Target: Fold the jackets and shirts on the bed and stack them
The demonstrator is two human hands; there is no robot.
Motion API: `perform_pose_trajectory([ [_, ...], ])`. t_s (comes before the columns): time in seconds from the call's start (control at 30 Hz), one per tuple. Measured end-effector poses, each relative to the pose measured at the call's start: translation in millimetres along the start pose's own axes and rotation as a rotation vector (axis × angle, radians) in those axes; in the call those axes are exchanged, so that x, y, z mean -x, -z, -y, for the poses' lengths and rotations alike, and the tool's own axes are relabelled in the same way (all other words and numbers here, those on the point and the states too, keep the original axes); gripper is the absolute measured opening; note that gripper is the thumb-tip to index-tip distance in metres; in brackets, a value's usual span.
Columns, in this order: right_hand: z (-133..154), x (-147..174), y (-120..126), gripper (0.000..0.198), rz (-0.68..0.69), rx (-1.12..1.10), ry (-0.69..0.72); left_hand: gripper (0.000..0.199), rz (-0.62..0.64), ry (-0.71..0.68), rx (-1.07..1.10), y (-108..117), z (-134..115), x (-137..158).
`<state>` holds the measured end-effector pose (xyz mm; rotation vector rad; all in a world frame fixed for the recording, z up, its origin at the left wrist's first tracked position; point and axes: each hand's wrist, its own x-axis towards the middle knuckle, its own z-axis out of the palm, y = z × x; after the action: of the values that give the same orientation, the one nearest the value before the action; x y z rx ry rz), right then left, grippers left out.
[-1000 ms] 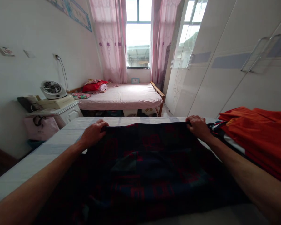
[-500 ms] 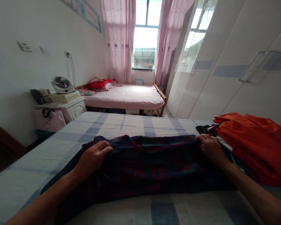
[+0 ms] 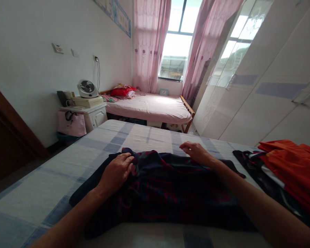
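A dark navy plaid garment (image 3: 167, 193) with red and green lines lies spread across the bed in front of me, its upper edge rumpled. My left hand (image 3: 119, 168) rests on its upper left part, palm down with the fingers laid out over the cloth. Over the far edge of the garment, right of its middle, is my right hand (image 3: 196, 152). Its fingers are loosely bent, a small gap shows between them, and no cloth is in them. My right forearm hides part of the garment's right side.
Orange clothing (image 3: 294, 168) tops a pile of clothes on the right. The blue-and-white checked bedsheet (image 3: 144, 134) lies beneath. Beyond are a pink bed (image 3: 155, 106), a fan (image 3: 88, 88) on a white cabinet (image 3: 98, 117), and a white wardrobe (image 3: 237, 110).
My right hand has let go of the garment's upper right corner and moved left. My left hand has loosened from a grip to lying on the cloth. The view has turned left.
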<state>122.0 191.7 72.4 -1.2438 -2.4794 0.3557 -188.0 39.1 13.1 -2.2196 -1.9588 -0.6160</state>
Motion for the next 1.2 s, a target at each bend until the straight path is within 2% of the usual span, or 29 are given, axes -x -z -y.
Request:
perform_pose_trajectory([
  [0.1,25,-40,-29,0.028,0.172,-0.081,-0.020,0.035,0.033,0.002,-0.019,-13,5,5],
  [0.2,38,-69,-53,0.028,0.322,-0.145,0.004,0.036,0.018,0.026,-0.020,-17,4,9],
  [0.33,47,-89,-74,0.038,0.462,-0.193,0.091,0.038,0.003,0.078,0.017,-13,2,7],
  [0.43,53,-92,-81,0.033,0.491,-0.205,0.109,0.037,0.010,0.095,0.023,-12,3,6],
  [0.5,57,-89,-82,0.029,0.457,-0.200,0.101,0.036,0.015,0.100,0.028,-13,3,6],
  [0.6,64,-81,-80,0.029,0.323,-0.262,0.055,0.039,0.007,0.111,0.053,-13,2,7],
  [0.8,79,-61,-77,0.031,-0.026,-0.802,-0.125,0.043,-0.010,0.132,0.114,-11,1,8],
  [0.87,85,-55,-74,0.032,-0.164,-0.900,-0.157,0.047,-0.013,0.149,0.131,-10,0,7],
  [0.93,90,-46,-71,0.032,-0.210,-0.934,-0.160,0.048,-0.022,0.163,0.148,-8,-1,7],
  [1.03,97,-24,-70,0.026,-0.163,-0.774,-0.027,0.049,-0.036,0.185,0.178,-7,0,6],
  [1.2,108,20,-78,0.022,-0.033,-0.109,0.464,0.054,0.002,0.219,0.306,-4,6,6],
])
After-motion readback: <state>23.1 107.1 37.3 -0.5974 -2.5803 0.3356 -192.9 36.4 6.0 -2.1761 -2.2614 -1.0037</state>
